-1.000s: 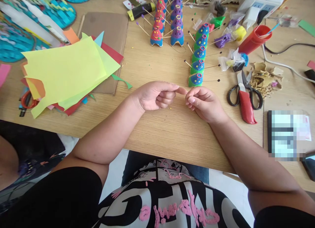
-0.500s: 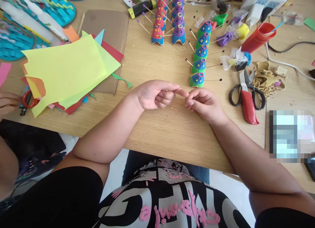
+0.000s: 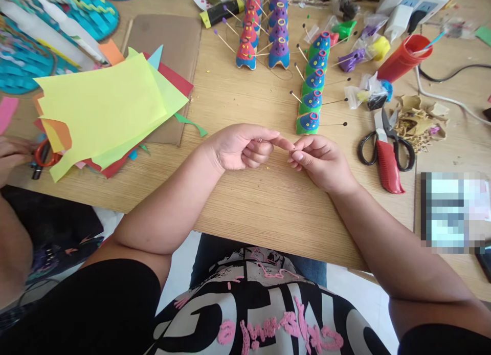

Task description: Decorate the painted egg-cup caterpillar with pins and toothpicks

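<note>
My left hand (image 3: 247,148) is over the table, its lower fingers curled in, the thumb along the stretched index finger. Whether anything lies inside the curled fingers is hidden. My right hand (image 3: 320,160) pinches thumb and forefinger together right at the left index fingertip, touching it. A tiny dark speck shows at this pinch, too small to name. Just beyond stands a green and blue clay caterpillar-like row of bumps (image 3: 312,99) with faces and black-tipped sticks in its sides. Red-blue (image 3: 246,50) and purple-blue (image 3: 279,50) rows of the same shape stand farther back.
Scissors with black handles (image 3: 384,145) lie at right, near a red cup (image 3: 404,58) and bagged clay (image 3: 351,61). Coloured paper sheets (image 3: 103,109) cover cardboard (image 3: 164,43) at left. Another person's hand (image 3: 13,155) is at the left edge. A pixelated patch (image 3: 454,212) sits right.
My right thumb has shifted slightly at the pinch, and a dark speck now shows there. My left hand has stayed in place. The other person's hand at left has moved a little.
</note>
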A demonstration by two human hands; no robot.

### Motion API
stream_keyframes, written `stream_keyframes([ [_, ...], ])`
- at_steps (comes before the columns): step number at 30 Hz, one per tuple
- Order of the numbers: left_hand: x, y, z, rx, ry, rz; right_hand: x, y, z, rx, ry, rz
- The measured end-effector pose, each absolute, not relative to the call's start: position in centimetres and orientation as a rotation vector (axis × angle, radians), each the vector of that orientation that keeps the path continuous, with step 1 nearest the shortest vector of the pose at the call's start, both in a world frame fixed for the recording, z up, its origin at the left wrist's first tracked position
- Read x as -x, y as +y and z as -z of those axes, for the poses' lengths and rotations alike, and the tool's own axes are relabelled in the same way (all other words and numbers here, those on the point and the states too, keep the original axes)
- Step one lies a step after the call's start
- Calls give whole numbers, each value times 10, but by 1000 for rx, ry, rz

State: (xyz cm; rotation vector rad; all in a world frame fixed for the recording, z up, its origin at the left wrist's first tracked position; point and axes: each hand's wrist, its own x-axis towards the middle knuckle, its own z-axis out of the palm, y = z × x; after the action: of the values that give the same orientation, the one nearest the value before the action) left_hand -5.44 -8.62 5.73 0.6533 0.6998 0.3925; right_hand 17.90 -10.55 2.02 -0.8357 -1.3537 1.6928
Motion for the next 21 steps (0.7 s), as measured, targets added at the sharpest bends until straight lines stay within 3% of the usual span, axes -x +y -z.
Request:
stream_keyframes([
  [21,57,-84,-55,-664,680,-363,-178,-107,-22,820,-1383,-1643],
])
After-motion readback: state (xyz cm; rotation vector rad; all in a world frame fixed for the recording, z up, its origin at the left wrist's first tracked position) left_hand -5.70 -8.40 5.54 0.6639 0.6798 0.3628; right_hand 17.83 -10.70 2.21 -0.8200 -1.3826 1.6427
